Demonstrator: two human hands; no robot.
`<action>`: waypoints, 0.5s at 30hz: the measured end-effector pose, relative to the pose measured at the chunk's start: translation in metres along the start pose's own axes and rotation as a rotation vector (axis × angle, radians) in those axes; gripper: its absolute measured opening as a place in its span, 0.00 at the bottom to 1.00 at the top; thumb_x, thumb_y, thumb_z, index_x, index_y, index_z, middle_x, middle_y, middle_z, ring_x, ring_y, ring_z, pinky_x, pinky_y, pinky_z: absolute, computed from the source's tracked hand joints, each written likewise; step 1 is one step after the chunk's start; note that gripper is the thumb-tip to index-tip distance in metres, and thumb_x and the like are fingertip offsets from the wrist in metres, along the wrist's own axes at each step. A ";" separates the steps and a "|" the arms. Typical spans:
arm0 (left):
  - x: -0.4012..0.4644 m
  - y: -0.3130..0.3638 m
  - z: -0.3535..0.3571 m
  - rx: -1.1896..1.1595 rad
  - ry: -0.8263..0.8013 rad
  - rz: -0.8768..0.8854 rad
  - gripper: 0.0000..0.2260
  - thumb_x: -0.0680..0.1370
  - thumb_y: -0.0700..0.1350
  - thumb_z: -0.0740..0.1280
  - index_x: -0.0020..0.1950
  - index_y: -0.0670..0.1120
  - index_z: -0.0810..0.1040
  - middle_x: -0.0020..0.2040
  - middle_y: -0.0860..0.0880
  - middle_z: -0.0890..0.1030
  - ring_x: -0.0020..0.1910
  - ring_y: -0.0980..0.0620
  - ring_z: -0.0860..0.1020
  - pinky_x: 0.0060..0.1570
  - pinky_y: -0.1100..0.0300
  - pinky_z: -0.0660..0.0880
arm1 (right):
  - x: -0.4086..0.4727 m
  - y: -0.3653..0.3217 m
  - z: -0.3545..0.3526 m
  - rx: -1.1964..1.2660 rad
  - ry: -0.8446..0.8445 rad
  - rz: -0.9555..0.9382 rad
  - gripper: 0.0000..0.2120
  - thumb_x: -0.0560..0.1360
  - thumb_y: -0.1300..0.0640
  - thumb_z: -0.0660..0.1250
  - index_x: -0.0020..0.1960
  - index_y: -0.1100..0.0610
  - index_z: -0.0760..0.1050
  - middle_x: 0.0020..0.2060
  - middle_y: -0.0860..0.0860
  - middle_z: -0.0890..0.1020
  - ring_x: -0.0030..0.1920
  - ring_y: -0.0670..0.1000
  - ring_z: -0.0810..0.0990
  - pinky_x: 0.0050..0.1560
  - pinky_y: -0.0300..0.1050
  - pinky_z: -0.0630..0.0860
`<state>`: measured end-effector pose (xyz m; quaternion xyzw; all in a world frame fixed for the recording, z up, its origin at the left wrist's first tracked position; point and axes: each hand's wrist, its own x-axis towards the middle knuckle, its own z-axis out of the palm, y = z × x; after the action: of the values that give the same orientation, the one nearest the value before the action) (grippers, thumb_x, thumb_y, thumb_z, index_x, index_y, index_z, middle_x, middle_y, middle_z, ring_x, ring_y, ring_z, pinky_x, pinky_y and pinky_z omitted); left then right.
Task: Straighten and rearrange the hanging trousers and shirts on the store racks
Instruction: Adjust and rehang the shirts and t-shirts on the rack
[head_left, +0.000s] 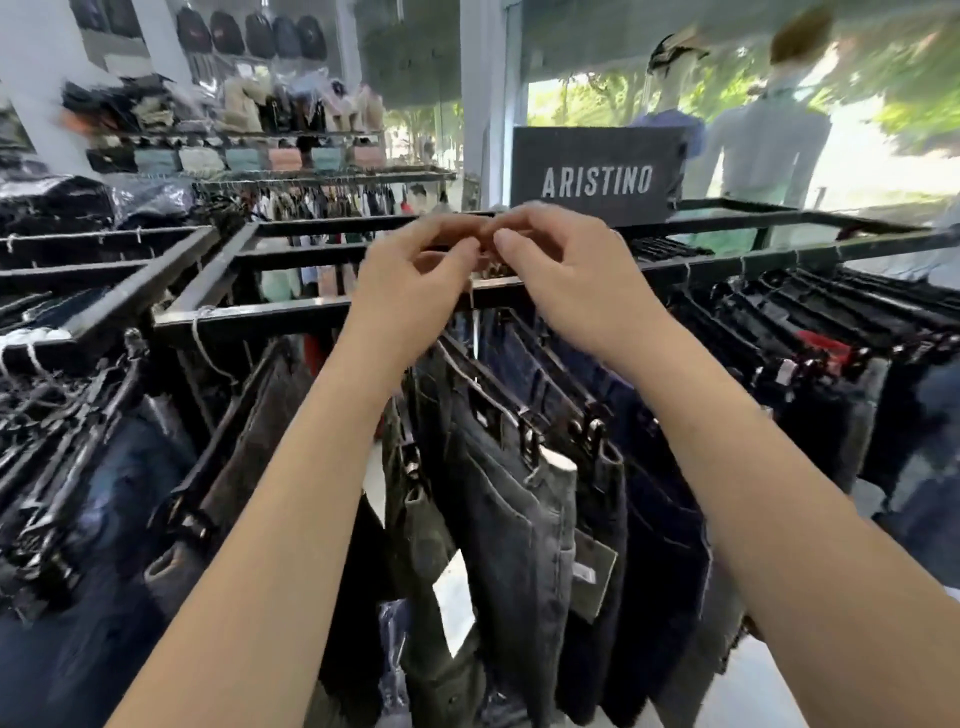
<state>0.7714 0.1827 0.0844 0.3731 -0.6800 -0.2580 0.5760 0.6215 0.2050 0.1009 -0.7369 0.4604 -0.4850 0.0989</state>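
Dark jeans and trousers (511, 499) hang on clip hangers from a black metal rack rail (270, 317) in front of me. Both hands are raised together just above the rail. My left hand (410, 283) and my right hand (566, 275) have their fingertips pinched close to each other around a small metal hook top (485, 260) of a hanger. What exactly each finger grips is blurred. The trousers below these hands hang slanted, with paper tags on the waistbands.
More dark trousers crowd the rail at left (78, 467) and right (810, 374). A black ARISTINO sign (597, 179) stands behind the rack. Two mannequins (763, 140) face the window. Shelves of bags (249, 109) and a further clothes rail fill the back left.
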 end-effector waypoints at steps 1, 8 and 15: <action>0.005 0.008 0.016 -0.079 -0.044 0.012 0.09 0.79 0.41 0.65 0.56 0.50 0.81 0.51 0.53 0.84 0.52 0.55 0.82 0.55 0.53 0.79 | -0.002 0.006 -0.019 -0.011 0.043 0.007 0.10 0.80 0.52 0.62 0.56 0.50 0.81 0.47 0.42 0.83 0.49 0.40 0.80 0.52 0.36 0.75; 0.013 0.046 0.148 -0.370 -0.361 0.112 0.11 0.81 0.41 0.62 0.62 0.49 0.79 0.58 0.52 0.82 0.58 0.53 0.80 0.59 0.50 0.77 | -0.048 0.057 -0.146 -0.033 0.278 0.102 0.08 0.80 0.52 0.63 0.57 0.47 0.78 0.49 0.40 0.83 0.52 0.37 0.80 0.57 0.39 0.76; -0.022 0.073 0.317 -0.503 -0.571 0.087 0.12 0.81 0.38 0.62 0.58 0.51 0.80 0.56 0.54 0.83 0.57 0.55 0.81 0.58 0.50 0.77 | -0.161 0.123 -0.261 -0.119 0.590 0.299 0.10 0.80 0.53 0.64 0.57 0.42 0.79 0.51 0.38 0.84 0.54 0.38 0.80 0.59 0.40 0.76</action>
<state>0.4484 0.2185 0.0634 0.1041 -0.7436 -0.4859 0.4474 0.3223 0.3395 0.0611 -0.4933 0.5999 -0.6297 -0.0119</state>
